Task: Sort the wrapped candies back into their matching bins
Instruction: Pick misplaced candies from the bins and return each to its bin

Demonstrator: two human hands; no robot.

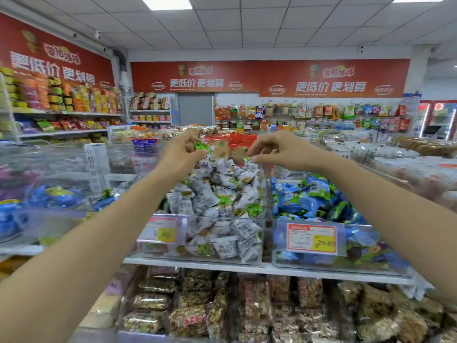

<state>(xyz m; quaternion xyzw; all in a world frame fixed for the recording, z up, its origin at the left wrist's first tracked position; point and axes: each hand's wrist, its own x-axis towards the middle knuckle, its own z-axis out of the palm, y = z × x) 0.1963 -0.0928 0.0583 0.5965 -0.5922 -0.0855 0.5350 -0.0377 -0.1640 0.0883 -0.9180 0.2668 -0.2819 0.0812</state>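
Bright, even light from ceiling panels (165, 1); wide-angle bending at edges, slight blur throughout.

Tight up top, open down the middle

Both hands are up over the middle bin (197, 243), left hand (181, 151) and right hand (279, 148) near each other with only a narrow gap between them, and that gap's taken up by a small candy (238, 155) pinched in the right grip. The white candies (222, 194) are heaped above the bin's front wall, so there's not much room under the hands. The blue candy bin (321, 263) just beside it on the right is heaped too. Clear air between the two forearms, straight above the front of the middle bin. Left side is blocked by a clear plastic divider (96, 164) and more bins.
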